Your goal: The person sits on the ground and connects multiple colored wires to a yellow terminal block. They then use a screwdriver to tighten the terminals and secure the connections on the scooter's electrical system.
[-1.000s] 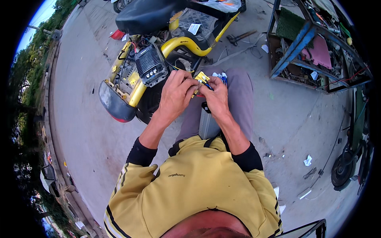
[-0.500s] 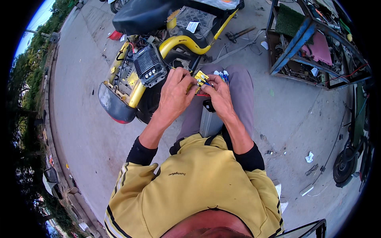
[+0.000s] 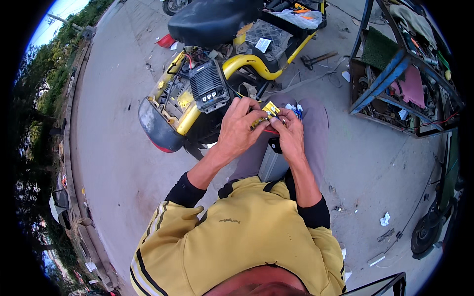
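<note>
Over my lap, a small yellow part with silvery metal spots [image 3: 270,108] sits between my two hands, with thin dark and red wires by it. My left hand [image 3: 238,127] pinches its near left side, fingers curled. From the other side, my right hand [image 3: 289,133] is closed on it, thumb pressed along its edge. White connectors on blue wires [image 3: 295,109] stick out beyond my right fingers. Below the hands, a silver metal case with a black end [image 3: 273,160] rests between my thighs. My fingers cover much of the yellow part.
Ahead to the left stands a yellow scooter frame [image 3: 249,61] with a black seat [image 3: 215,22] and a finned black controller [image 3: 208,85]. A hammer [image 3: 318,59] lies on the pavement. At right are a blue metal rack [image 3: 382,81] of tools and a scooter wheel [image 3: 427,234].
The whole view has shifted, so the scooter, rack and my hands appear farther right and slightly lower. Both hands keep hold of the yellow part, with only small finger movements.
</note>
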Action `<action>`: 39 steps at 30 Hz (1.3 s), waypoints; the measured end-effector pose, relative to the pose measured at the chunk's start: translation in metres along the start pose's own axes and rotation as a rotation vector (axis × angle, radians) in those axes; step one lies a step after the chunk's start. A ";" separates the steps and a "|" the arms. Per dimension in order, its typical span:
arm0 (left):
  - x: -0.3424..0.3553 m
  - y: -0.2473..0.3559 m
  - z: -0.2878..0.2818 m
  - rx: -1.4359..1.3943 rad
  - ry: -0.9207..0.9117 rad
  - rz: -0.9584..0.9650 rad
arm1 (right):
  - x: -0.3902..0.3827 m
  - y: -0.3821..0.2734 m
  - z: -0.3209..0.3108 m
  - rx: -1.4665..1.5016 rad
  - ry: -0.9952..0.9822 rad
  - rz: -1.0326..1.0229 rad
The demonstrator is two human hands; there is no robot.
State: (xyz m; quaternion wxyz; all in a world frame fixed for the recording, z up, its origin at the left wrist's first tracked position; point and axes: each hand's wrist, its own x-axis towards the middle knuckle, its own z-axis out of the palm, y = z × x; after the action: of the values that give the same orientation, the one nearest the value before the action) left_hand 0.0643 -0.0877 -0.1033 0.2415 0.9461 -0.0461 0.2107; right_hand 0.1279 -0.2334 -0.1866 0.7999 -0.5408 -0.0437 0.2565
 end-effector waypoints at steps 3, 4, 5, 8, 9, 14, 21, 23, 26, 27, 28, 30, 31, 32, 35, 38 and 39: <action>-0.002 -0.008 0.007 0.025 0.065 0.053 | -0.001 -0.001 -0.003 -0.021 -0.020 0.003; -0.001 -0.006 0.009 0.011 0.101 0.044 | 0.000 0.002 -0.005 -0.020 -0.021 -0.005; -0.002 -0.002 0.008 -0.010 0.112 0.015 | 0.002 0.003 -0.004 -0.011 -0.029 -0.012; -0.005 -0.005 0.008 -0.067 0.053 -0.049 | 0.000 -0.001 0.000 -0.014 -0.019 -0.025; -0.003 -0.007 0.007 -0.067 0.070 -0.041 | 0.001 -0.004 0.002 -0.038 -0.022 -0.034; -0.005 -0.005 0.011 -0.074 0.082 -0.032 | 0.003 0.001 -0.002 -0.008 -0.029 -0.042; -0.004 0.001 0.013 -0.043 0.100 -0.011 | 0.005 0.004 -0.005 -0.166 0.017 -0.053; -0.005 -0.003 0.012 -0.022 0.108 -0.001 | 0.005 0.002 -0.001 -0.013 -0.023 -0.014; -0.005 -0.002 0.016 -0.032 0.113 0.010 | 0.002 0.005 -0.002 -0.024 0.002 -0.044; -0.005 0.000 0.017 -0.047 0.108 0.004 | 0.000 0.005 -0.004 -0.027 0.005 -0.045; -0.004 0.000 0.017 -0.059 0.109 -0.001 | 0.001 0.003 -0.003 -0.031 0.002 -0.050; -0.006 -0.004 0.017 -0.077 0.094 -0.006 | -0.001 -0.002 -0.003 -0.038 -0.002 -0.039; -0.006 -0.005 0.016 -0.088 0.090 -0.002 | -0.002 -0.006 -0.002 -0.040 -0.002 -0.027; -0.005 -0.005 0.015 -0.099 0.087 0.000 | -0.002 -0.008 -0.002 -0.042 -0.002 -0.014; -0.002 0.001 0.008 -0.146 0.095 -0.065 | 0.002 -0.007 -0.002 -0.022 0.000 0.007; -0.005 -0.005 0.005 -0.132 0.038 -0.032 | 0.001 -0.005 -0.002 0.033 -0.007 0.004; -0.005 -0.009 0.005 -0.129 0.027 -0.024 | 0.001 -0.005 -0.002 0.029 -0.007 0.009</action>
State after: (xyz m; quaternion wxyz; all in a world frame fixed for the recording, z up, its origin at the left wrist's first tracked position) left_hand 0.0630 -0.0824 -0.1129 0.3051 0.9261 -0.0452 0.2173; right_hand 0.1311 -0.2365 -0.1832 0.8062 -0.5286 -0.0404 0.2626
